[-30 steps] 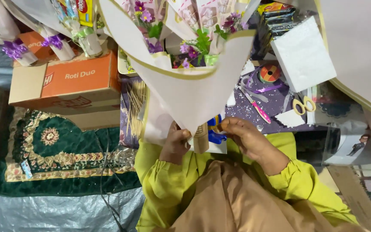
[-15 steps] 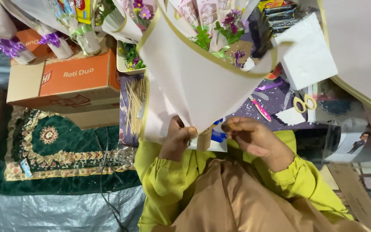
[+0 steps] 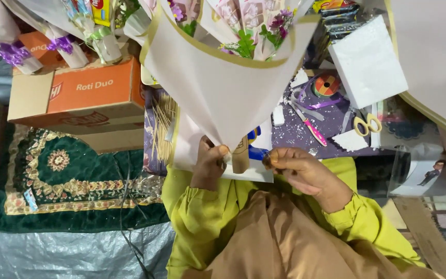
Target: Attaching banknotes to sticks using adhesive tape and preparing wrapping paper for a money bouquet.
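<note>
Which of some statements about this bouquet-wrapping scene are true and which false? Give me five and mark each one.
1. The left hand grips the bottom tip of the cream paper bouquet wrap. True.
2. The right hand holds the yellow-handled scissors. False: the scissors lie on the purple work surface, away from the hand.
3. A green patterned rug lies on the floor at the person's left. True.
4. The orange cardboard box lies on the person's lap. False: it sits beyond the rug.
5. The person's sleeves are blue. False: they are yellow-green.
</note>
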